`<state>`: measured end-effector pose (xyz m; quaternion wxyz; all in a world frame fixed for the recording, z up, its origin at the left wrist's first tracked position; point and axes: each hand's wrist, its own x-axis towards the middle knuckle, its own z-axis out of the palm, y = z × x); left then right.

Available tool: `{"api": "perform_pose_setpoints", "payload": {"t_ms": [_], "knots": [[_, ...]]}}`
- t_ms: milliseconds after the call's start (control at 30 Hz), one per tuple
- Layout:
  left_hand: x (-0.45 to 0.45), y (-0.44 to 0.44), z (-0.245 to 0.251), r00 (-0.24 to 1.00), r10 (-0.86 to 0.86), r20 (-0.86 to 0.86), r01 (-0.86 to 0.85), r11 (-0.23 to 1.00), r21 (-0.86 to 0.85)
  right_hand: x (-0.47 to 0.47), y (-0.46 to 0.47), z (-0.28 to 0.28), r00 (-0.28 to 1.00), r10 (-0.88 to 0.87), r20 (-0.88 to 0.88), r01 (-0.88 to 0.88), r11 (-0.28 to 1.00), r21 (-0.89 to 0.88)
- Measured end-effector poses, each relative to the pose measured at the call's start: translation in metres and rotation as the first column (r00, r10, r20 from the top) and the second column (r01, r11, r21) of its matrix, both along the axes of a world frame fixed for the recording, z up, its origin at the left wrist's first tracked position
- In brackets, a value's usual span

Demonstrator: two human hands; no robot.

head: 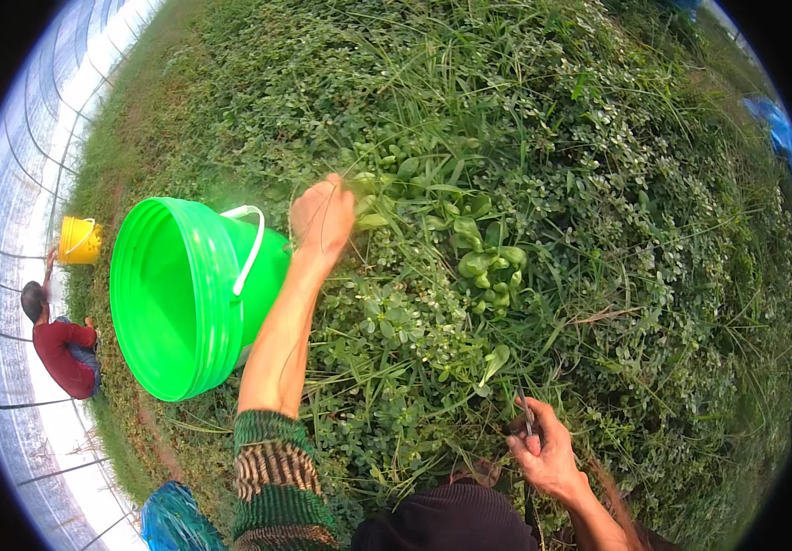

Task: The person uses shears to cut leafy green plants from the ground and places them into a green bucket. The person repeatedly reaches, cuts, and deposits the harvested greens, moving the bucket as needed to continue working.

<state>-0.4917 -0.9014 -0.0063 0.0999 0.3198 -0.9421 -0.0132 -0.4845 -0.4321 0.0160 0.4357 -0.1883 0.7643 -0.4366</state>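
Note:
My left hand (323, 215), slightly blurred, is closed in a fist just right of a bright green plastic bucket (258, 255). Thin grass stems (345, 171) stick out at the fist; the fingers' inner side is hidden. The bucket lies tilted with its mouth towards the lower left, and its white handle (253, 255) faces my wrist. Lower right, my right hand (549, 448) grips a small metal blade tool (527, 416), pointing up. Between the hands grow broad-leaved light green plants (492, 265) among grass. One pale leafy sprig (494, 364) lies above the right hand.
Dense low weeds (596, 206) cover the ground. At far left, a person in a red top (65, 355) crouches by a yellow bucket (80, 241), near a translucent plastic greenhouse wall (7, 268). Blue plastic bags (177, 516) lie at lower left and far right (778, 131).

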Motion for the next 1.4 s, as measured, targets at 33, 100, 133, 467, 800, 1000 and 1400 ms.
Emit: {"api": "perform_pose_setpoints", "payload": {"t_ms": [33, 100, 133, 467, 800, 1000, 1400], "knots": [[0.017, 0.018, 0.022, 0.971, -0.082, -0.222, 0.061, 0.993, -0.102, -0.003, 0.0, 0.002, 1.0, -0.017, -0.02, 0.017, 1.0, -0.009], [0.071, 0.045, 0.082, 0.889, -0.152, -0.433, 0.086, 0.982, -0.169, -0.012, -0.005, 0.004, 0.998, -0.029, -0.047, 0.025, 0.996, -0.088], [0.101, 0.054, 0.117, 0.865, -0.112, -0.488, -0.018, 0.967, -0.254, -0.016, -0.009, 0.007, 0.999, -0.019, -0.043, 0.014, 0.994, -0.109], [0.202, 0.101, 0.223, 0.956, -0.049, -0.288, -0.1, 0.872, -0.48, -0.106, -0.106, 0.003, 0.997, 0.065, -0.048, -0.073, 0.982, -0.174], [0.164, 0.244, 0.017, 0.998, -0.054, 0.01, 0.03, 0.684, 0.729, -0.158, 0.049, -0.065, 0.815, -0.579, -0.028, 0.57, 0.792, 0.219], [0.082, 0.353, -0.101, 0.93, -0.368, -0.014, 0.338, 0.837, 0.431, -0.064, -0.001, 0.056, 0.982, -0.11, 0.153, 0.161, 0.91, -0.383], [0.227, 0.318, -0.017, 0.837, -0.149, -0.527, 0.546, 0.307, 0.78, 0.021, -0.169, -0.07, 0.832, 0.16, 0.531, -0.088, 0.983, -0.159]]}}
